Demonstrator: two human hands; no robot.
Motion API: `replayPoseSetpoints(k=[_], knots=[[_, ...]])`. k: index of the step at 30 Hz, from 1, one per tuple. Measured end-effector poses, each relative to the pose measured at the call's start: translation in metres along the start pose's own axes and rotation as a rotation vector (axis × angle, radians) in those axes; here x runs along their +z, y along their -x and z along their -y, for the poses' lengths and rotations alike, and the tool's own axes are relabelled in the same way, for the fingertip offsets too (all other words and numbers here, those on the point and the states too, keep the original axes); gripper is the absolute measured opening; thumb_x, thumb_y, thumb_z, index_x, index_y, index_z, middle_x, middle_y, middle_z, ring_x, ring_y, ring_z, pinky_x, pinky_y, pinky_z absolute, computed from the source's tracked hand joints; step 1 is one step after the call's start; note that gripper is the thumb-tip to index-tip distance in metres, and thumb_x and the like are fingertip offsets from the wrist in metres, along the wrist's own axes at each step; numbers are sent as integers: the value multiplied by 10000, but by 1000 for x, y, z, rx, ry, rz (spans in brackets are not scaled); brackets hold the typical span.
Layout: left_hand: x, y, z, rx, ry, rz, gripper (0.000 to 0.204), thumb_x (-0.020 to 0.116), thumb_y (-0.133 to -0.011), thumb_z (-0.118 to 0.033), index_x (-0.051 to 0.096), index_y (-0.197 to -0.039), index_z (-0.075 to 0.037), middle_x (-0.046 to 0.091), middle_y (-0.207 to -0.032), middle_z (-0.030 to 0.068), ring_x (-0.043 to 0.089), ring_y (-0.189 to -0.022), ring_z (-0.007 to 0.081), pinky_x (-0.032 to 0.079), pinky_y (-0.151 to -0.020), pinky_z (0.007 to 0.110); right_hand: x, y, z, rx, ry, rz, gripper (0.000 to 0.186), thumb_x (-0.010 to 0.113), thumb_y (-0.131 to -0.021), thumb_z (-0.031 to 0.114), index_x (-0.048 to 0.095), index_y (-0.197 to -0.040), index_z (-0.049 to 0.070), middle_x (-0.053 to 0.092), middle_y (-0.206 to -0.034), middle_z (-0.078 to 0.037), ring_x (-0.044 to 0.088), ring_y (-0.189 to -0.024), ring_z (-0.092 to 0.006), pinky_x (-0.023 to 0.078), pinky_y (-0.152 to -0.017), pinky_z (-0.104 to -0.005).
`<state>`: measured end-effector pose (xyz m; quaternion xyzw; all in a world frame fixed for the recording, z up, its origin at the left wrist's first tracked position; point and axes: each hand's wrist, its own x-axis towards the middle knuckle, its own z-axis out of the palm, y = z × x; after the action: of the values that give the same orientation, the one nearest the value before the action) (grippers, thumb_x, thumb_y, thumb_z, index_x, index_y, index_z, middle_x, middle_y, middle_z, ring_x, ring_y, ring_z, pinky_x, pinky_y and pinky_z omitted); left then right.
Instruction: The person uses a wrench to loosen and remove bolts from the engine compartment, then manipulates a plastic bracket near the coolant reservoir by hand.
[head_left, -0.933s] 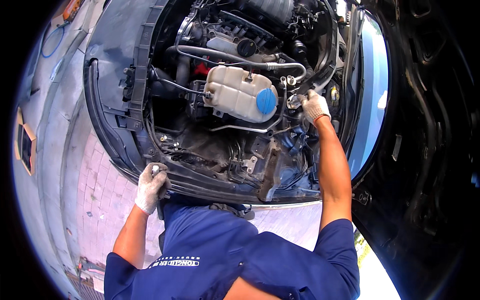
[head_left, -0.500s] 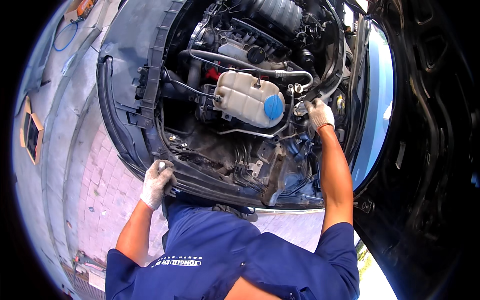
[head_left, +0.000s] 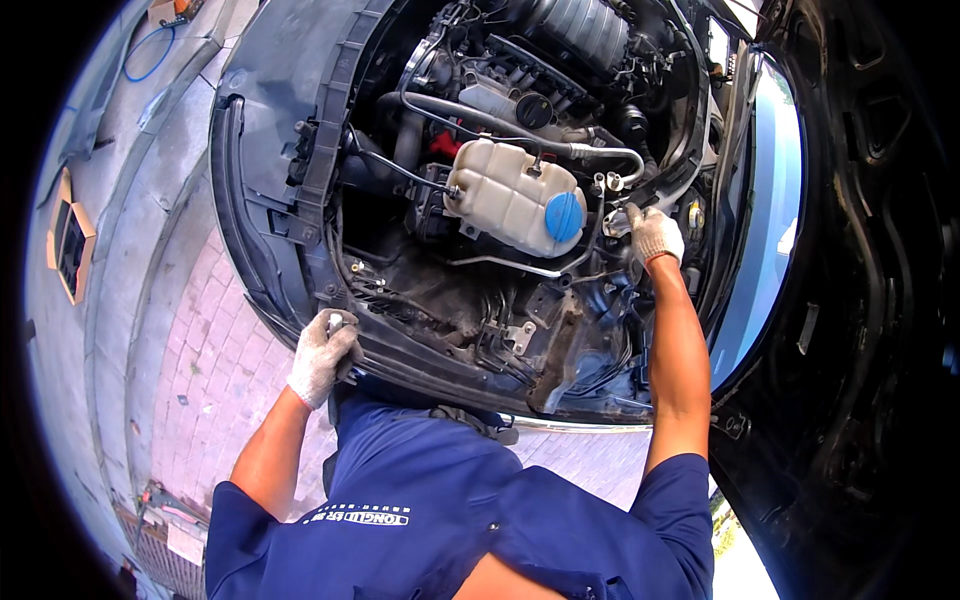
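In a car's open engine bay sits a translucent white coolant reservoir (head_left: 505, 195) with a blue cap (head_left: 564, 217). My right hand (head_left: 652, 236), in a pale knit glove, has closed fingers on a silver metal fitting (head_left: 617, 225) just right of the reservoir; the fitting is partly hidden by the fingers. Low on the left, at the bay's front edge, my left hand (head_left: 325, 358), gloved too, is closed round a small silver cylindrical tool (head_left: 335, 322), most of it covered by the fingers.
The raised black hood (head_left: 860, 300) fills the right side, beside the pale windscreen (head_left: 755, 260). Dark hoses and the engine (head_left: 510, 85) lie behind the reservoir. On the paved ground at left are an open cardboard box (head_left: 85, 270) and a blue hose (head_left: 150, 75).
The whole view has shifted, so the engine bay and both hands appear farther right. Both hands keep their holds, with little visible movement against the car.
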<state>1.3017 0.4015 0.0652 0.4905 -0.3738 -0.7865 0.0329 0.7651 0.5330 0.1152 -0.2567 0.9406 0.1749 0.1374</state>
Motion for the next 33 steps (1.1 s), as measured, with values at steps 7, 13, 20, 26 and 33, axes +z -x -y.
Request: replayPoseSetpoints(k=[7,13,20,26,33], knots=[[0,-1,-4,7,-29,11,296,616,-1008,-212,555,-1205,0,644,-716,73,471,-501,82,355,-456,238,24,-10,-33,-189,-164,-61,470,655,-974,442,679,-1170,16,727,-1059,-302,693,-1056,-460,541,-922,-520],[1,-1,-7,18,-54,40,331,604,-1013,-243,537,-1212,12,639,-717,87,453,-482,89,353,-456,235,34,-13,-36,-187,-200,-183,610,515,-998,615,754,-1071,57,739,-1099,-257,694,-1072,-453,537,-937,-523],[1,-1,-7,23,-61,25,331,606,-1009,-246,539,-1210,8,637,-707,87,448,-471,89,348,-451,234,11,-3,-19,-64,-122,-63,472,610,-997,476,678,-1207,58,728,-1103,-285,692,-1076,-456,536,-942,-515],[2,-2,-5,18,-47,26,304,612,-1007,-235,554,-1190,1,638,-708,78,461,-479,88,352,-447,236,32,-18,-37,-107,-2,-74,453,623,-994,477,702,-1110,46,733,-1076,-279,698,-1038,-464,547,-901,-523],[0,-3,-6,-3,-33,27,277,613,-1007,-206,566,-1183,3,645,-718,73,494,-511,87,366,-456,237,18,-6,-25,-150,-188,-66,421,665,-963,413,711,-1088,13,735,-1091,-268,693,-1070,-453,538,-935,-494]])
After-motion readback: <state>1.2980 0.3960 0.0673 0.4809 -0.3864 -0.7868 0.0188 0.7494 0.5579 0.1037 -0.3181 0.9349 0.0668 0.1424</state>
